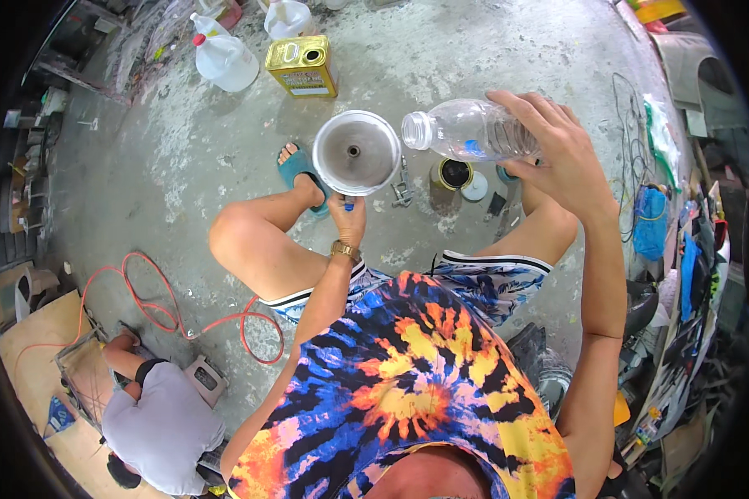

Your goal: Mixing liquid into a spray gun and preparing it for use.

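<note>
Two hands, both occupied: one left hand [347, 220], clamped at the near side of a round cup [341, 173], its fingertips hidden beneath; one right hand [562, 150], thumb and fingers closed around a clear plastic bottle [459, 125]. One gold tin [302, 79]; at least two translucent jugs [227, 66] beside it; one small open can [455, 173]; one white disc [475, 188] next to that can; one metal tool [402, 190]; one red hose [171, 326], looped.

Surface: grey concrete floor [441, 50], worn and blotched pale. Shelving [29, 170] stood along the floor's left edge, assorted clutter along its right; a second person [162, 424] bent over at the near left corner.

Position: the bottle lay sideways in the right hand's grip, base end toward the palm, open mouth pointing left, just beside the cup's rim and apart from it. Any contents could not be told.
</note>
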Tool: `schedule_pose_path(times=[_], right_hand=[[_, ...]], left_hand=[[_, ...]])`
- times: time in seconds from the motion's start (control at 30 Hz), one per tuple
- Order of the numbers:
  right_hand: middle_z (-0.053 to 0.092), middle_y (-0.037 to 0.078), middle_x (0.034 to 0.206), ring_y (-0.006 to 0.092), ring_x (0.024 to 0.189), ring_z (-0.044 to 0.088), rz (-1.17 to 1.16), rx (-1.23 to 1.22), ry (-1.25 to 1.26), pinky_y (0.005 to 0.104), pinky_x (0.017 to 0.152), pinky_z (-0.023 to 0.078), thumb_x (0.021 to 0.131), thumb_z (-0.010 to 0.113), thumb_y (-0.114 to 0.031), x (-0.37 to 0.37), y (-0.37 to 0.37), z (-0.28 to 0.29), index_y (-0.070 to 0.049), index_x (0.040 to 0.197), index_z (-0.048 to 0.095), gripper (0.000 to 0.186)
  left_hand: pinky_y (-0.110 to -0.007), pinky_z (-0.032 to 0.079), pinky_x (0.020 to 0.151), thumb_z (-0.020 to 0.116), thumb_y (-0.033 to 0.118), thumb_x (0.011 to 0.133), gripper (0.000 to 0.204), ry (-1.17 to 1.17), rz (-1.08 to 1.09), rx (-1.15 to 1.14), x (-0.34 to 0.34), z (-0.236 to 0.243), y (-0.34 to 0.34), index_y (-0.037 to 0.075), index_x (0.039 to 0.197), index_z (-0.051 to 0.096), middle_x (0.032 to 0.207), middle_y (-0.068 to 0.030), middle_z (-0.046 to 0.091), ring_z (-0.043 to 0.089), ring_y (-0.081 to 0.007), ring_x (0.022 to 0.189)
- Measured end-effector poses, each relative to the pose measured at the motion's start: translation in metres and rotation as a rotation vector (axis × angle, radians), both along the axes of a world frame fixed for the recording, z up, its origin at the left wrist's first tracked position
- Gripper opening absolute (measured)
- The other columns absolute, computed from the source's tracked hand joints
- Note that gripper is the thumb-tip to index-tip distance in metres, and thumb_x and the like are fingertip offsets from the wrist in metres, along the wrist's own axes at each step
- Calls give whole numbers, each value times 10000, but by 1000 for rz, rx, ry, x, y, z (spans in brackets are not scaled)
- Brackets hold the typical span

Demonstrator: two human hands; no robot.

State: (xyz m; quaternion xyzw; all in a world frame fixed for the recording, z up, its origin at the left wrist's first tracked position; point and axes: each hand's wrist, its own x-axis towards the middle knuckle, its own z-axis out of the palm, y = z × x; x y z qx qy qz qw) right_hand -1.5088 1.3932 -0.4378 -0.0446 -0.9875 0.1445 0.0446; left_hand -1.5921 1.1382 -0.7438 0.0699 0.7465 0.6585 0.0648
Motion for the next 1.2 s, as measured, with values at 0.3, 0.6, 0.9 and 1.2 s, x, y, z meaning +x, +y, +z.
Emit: schedule_pose_path(times=[0.3,0.6,0.9,1.2], right_hand=[[580,66,1095,278,1030,561,12,86,9,398,925,419,679,751,-159,-10,0,-1,-194,1326,486,699],[606,110,1106,281,1020,584,-169,-166,143,384,922,445,674,770,-147,19,13,-13,-137,1318,495,700],[603,151,1156,266,1046,604,-479,-381,247,360,929,467,680,799,-119,88,27,-31,-87,1342,470,740],[620,158,1158,241,1082,595,-604,-475,201,358,958,452,655,825,-101,111,15,-28,-34,1336,461,775]], left_hand=[[-328,448,601,663,70,799,188,39,-25,-34,-4,-20,11,-75,901,602,722,-186,644,547,-160,619],[-399,448,763,635,179,859,273,314,-74,-368,-28,-3,12,-15,1042,577,909,-176,614,579,-348,838],[-365,447,763,582,188,906,237,88,-501,77,-70,127,130,-3,1044,552,914,-122,625,576,-226,825],[-376,479,638,589,182,920,324,201,-594,56,-96,143,189,-29,1126,454,893,-183,599,579,-267,678]])
